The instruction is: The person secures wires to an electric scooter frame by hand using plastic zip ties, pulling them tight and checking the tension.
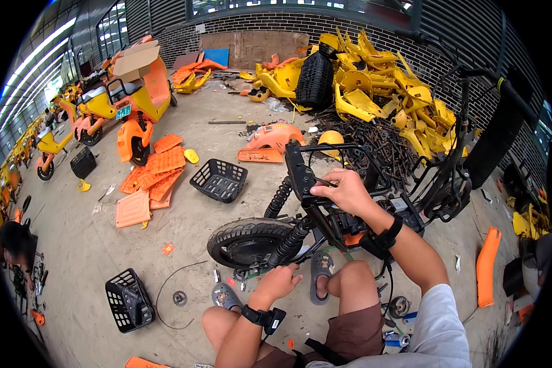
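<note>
A stripped black scooter frame (335, 224) stands before me, its rear wheel (250, 242) low on the left. Black coil-spring shocks (280, 197) rise from beside the wheel to a flat bracket (300, 175) with bolt holes. My right hand (343, 190) is at that bracket, finger and thumb closed on a thin dark rod-like piece; its exact kind is unclear. My left hand (278, 282) hangs lower, near the wheel, with fingers loosely bent and apart. Nothing shows in it.
Yellow and orange body panels (374, 92) are heaped by the brick wall. Black baskets (219, 180) and orange floor mats (156, 172) lie to the left. Parked scooters (135, 104) stand farther back. A sprocket (179, 298), a cable and spray cans (397, 339) lie near my feet.
</note>
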`<act>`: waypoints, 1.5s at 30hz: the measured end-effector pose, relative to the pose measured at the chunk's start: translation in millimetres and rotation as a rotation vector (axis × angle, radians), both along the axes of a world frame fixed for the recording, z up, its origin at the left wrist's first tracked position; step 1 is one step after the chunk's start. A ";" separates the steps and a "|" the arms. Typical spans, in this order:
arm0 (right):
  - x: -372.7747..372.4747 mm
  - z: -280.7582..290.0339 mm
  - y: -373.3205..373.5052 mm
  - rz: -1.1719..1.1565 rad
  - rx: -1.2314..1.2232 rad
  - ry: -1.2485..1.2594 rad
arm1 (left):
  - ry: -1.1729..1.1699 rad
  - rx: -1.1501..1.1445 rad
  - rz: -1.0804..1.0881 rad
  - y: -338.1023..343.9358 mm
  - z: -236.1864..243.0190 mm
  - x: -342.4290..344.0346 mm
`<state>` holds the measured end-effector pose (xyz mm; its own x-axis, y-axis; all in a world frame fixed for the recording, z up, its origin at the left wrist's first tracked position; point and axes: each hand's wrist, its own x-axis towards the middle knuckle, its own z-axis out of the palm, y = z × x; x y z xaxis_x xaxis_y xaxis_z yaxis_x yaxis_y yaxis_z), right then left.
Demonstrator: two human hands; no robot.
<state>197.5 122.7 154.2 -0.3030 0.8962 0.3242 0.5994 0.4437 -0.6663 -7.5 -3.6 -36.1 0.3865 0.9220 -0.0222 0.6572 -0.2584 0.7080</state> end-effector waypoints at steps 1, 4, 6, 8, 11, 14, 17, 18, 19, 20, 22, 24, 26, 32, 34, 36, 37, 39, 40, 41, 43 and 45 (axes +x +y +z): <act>0.4 -0.6 2.6 0.027 -0.024 0.007 | 0.008 0.002 -0.001 -0.1 -0.8 -0.8; -3.2 5.2 3.2 0.123 -0.008 0.029 | 0.034 0.012 -0.002 -1.7 -5.9 -3.4; -0.5 7.1 5.8 0.175 0.004 0.034 | 0.048 0.013 -0.013 -0.8 -3.4 -1.3; 0.0 10.5 7.4 0.202 0.017 -0.013 | 0.061 -0.005 -0.023 -0.6 -1.0 0.0; -1.2 17.8 8.9 0.174 0.005 -0.104 | 0.060 -0.012 -0.033 0.7 -3.6 0.3; 2.7 19.2 14.2 0.112 -0.021 -0.059 | 0.049 -0.013 -0.033 0.6 -3.4 1.8; 10.2 16.2 19.6 0.124 0.033 0.012 | 0.044 -0.008 -0.026 -0.2 -0.2 0.0; 9.6 16.6 17.8 0.132 0.031 -0.028 | 0.044 -0.036 -0.026 0.0 1.7 -0.3; 8.4 17.1 14.7 0.141 0.030 -0.069 | 0.044 -0.064 -0.026 0.4 3.7 -0.6; 4.7 20.2 9.3 0.148 0.027 -0.105 | 0.049 -0.094 -0.028 0.1 5.2 -0.9; -0.2 23.7 8.6 0.184 0.085 -0.215 | 0.056 -0.096 -0.040 -0.4 5.6 -0.3; -2.4 27.6 10.0 0.197 0.100 -0.262 | 0.062 -0.095 -0.047 -0.1 5.4 0.5; 0.9 26.8 12.2 0.267 0.123 -0.170 | 0.066 -0.096 -0.050 0.5 3.1 1.3; -4.1 33.6 10.4 0.192 0.061 -0.283 | 0.064 -0.029 -0.045 0.7 -1.4 2.1; -9.2 35.0 12.4 0.175 0.068 -0.374 | 0.068 -0.031 -0.045 -0.6 -3.1 1.3; -1.9 33.2 19.5 0.259 -0.005 -0.297 | 0.064 -0.027 -0.051 -0.3 -3.9 2.0; 0.5 32.2 21.8 0.301 -0.041 -0.259 | 0.062 -0.024 -0.058 0.0 -4.1 2.2; -4.1 37.2 16.9 0.290 -0.008 -0.230 | 0.057 -0.020 -0.058 -0.4 -4.4 1.0; -6.4 38.7 14.9 0.285 0.009 -0.216 | 0.056 -0.018 -0.057 -0.8 -4.4 0.0; -6.5 35.6 15.5 0.263 0.031 -0.234 | 0.058 -0.015 -0.063 -1.4 -3.0 0.1; -8.1 31.6 16.8 0.259 0.019 -0.199 | 0.059 -0.019 -0.062 -1.3 -0.2 0.8; -12.7 33.9 14.7 0.290 -0.013 -0.147 | 0.057 -0.024 -0.055 -2.1 -0.1 -1.3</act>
